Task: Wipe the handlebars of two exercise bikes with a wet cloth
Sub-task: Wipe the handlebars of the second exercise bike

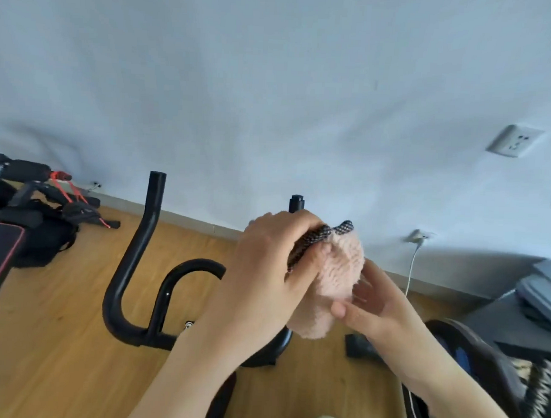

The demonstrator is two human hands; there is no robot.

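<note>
Over the right-hand bar of the black handlebars (129, 265), both hands are working a fluffy pink cloth (331, 280). The left hand (265, 271) is gripping it from above, fingers (298, 224) curled tight on the cloth and its dark woven edge (317, 239). The right hand (371, 304) is supporting it from below with fingers (345, 308) loosely spread, touching the fabric. The bar tip (296, 203) is poking out just behind. To wipe well, I would judge the cloth should be wrapping fully round the tube and sliding along it, with twisting so no side gets missed.
</note>
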